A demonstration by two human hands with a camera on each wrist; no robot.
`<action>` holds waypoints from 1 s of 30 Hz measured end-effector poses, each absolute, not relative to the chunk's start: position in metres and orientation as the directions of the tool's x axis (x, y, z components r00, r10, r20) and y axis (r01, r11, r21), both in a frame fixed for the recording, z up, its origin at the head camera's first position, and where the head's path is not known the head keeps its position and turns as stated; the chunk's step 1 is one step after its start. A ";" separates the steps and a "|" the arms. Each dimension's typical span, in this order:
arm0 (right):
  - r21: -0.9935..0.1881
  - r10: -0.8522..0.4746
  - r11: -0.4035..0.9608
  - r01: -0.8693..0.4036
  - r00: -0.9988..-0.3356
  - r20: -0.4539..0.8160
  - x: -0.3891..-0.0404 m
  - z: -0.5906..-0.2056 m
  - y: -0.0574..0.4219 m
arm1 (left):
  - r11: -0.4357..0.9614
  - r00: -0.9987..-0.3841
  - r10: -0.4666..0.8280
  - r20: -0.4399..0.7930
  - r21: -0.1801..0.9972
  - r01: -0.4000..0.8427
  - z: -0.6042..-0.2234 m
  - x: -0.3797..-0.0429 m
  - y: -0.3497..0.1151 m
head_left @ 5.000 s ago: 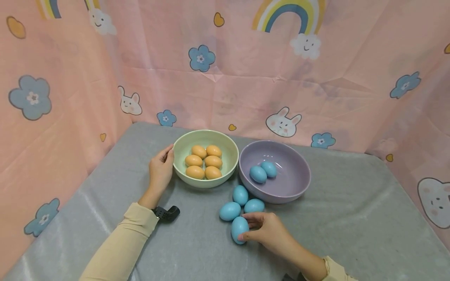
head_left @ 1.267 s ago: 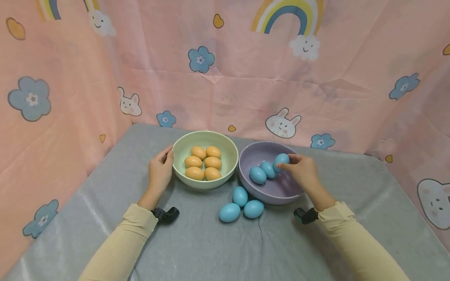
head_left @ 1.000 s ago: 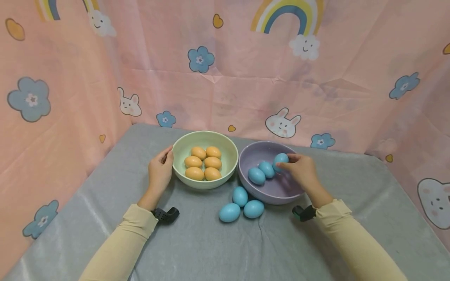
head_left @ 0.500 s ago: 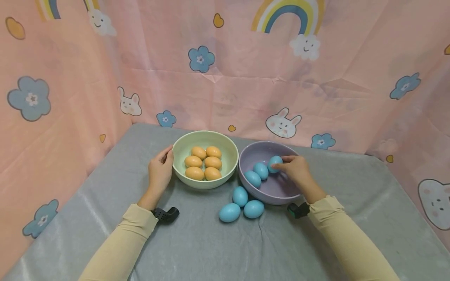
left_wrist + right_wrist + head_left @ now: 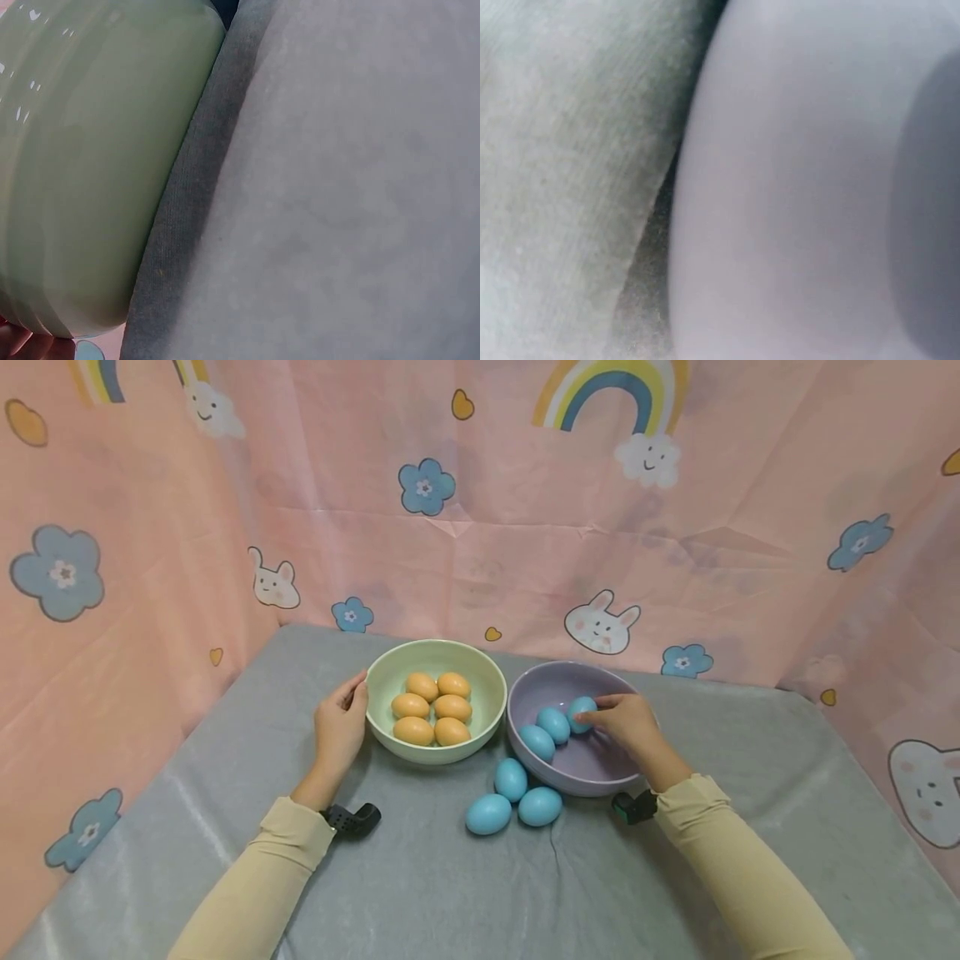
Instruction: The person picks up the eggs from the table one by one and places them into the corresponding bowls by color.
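In the head view, my right hand (image 5: 628, 723) reaches over the right rim of the purple bowl (image 5: 600, 787) and pinches a blue egg (image 5: 581, 714) low inside it. Two more blue eggs lie in a slanting row beside that egg, toward the bowl's left wall. My left hand (image 5: 340, 727) holds the left side of the light green bowl (image 5: 437, 752), thumb and fingers at its rim. Several orange-yellow eggs (image 5: 411, 706) lie in the green bowl. The left wrist view shows the green bowl's outer wall, with fingertips (image 5: 45, 348) at the lower left corner.
Three loose blue eggs (image 5: 488, 814) lie clustered on the grey cloth (image 5: 435, 893) in front of the bowls. The two bowls stand side by side, their rims close together. A pink patterned curtain (image 5: 495, 568) rises behind and along both sides.
My right hand took a blue egg from the cluster on the cloth into the purple bowl, then lowered it leftward. The two eggs there shifted left. The left hand stayed at the green bowl.
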State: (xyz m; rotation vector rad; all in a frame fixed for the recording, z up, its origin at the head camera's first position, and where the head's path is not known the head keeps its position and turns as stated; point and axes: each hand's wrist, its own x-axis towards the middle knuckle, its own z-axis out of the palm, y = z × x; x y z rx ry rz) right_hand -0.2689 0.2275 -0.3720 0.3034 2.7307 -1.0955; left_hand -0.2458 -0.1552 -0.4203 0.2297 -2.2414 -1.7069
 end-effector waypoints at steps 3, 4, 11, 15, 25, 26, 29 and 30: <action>-0.657 0.117 0.710 0.254 -0.962 -0.246 -0.269 -0.373 0.227 | 0.276 -0.938 -0.314 0.147 0.959 0.058 -0.420 -0.245 -0.155; -0.654 0.113 0.714 0.250 -0.963 -0.245 -0.269 -0.373 0.227 | 0.275 -0.939 -0.313 0.145 0.960 0.057 -0.420 -0.245 -0.155; -0.664 0.100 0.707 0.244 -0.964 -0.247 -0.270 -0.374 0.225 | 0.271 -0.937 -0.320 0.141 0.961 0.053 -0.421 -0.246 -0.156; -0.663 0.105 0.706 0.250 -0.962 -0.250 -0.270 -0.373 0.224 | 0.273 -0.937 -0.320 0.143 0.961 0.053 -0.421 -0.245 -0.157; -0.702 0.121 0.671 0.238 -0.970 -0.213 -0.267 -0.372 0.224 | 0.273 -0.936 -0.317 0.152 0.960 0.063 -0.419 -0.245 -0.157; -0.723 0.123 0.652 0.229 -0.973 -0.198 -0.266 -0.372 0.225 | 0.275 -0.936 -0.316 0.153 0.959 0.064 -0.419 -0.245 -0.157; -0.796 0.120 0.570 0.203 -0.979 -0.164 -0.258 -0.369 0.224 | 0.282 -0.936 -0.314 0.156 0.957 0.065 -0.420 -0.246 -0.156; -0.819 0.108 0.542 0.188 -0.982 -0.154 -0.254 -0.368 0.224 | 0.283 -0.937 -0.313 0.156 0.957 0.065 -0.420 -0.246 -0.156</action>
